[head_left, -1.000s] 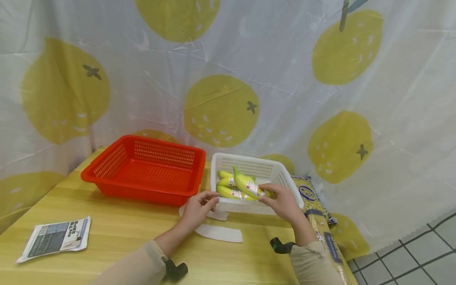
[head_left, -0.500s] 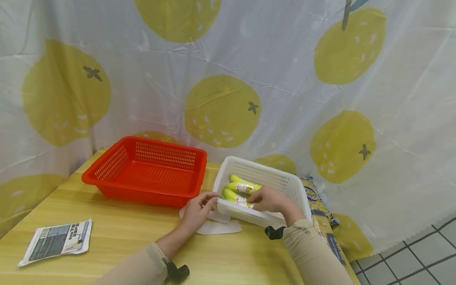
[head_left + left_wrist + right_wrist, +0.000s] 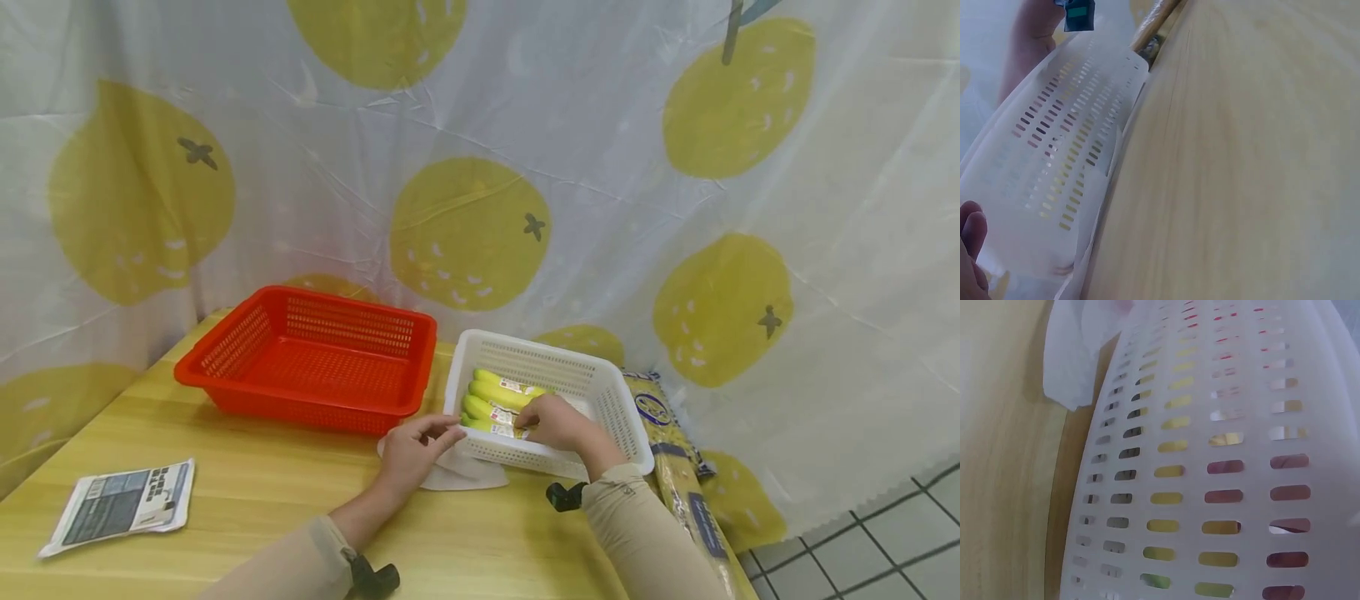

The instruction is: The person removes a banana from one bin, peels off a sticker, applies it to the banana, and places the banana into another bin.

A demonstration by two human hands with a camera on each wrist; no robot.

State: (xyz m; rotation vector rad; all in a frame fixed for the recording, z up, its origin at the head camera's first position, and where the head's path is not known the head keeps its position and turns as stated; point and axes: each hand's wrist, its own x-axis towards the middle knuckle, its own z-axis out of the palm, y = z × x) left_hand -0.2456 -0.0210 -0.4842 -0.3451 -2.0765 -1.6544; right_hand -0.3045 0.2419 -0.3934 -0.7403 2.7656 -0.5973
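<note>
The white plastic basket holds several yellow-green bananas with white labels, lying side by side at its left end. My right hand reaches down into it and grips the right end of the front banana; its fingertips are partly hidden. With thumb and forefinger, my left hand pinches the basket's front left corner. Left-hand fingers show against the basket wall in the left wrist view. Through the slots in the right wrist view, yellow bananas and parts of the right hand appear.
A red plastic basket stands left of the white one. White paper pieces lie under the white basket's front edge. A printed packet is at the table's left; yellow bags line its right edge. A lemon-print curtain hangs behind.
My right hand has lowered a raised banana into the white basket. The basket has turned and shifted slightly right and forward. The bananas lie closer to parallel; my left hand stays at the corner.
</note>
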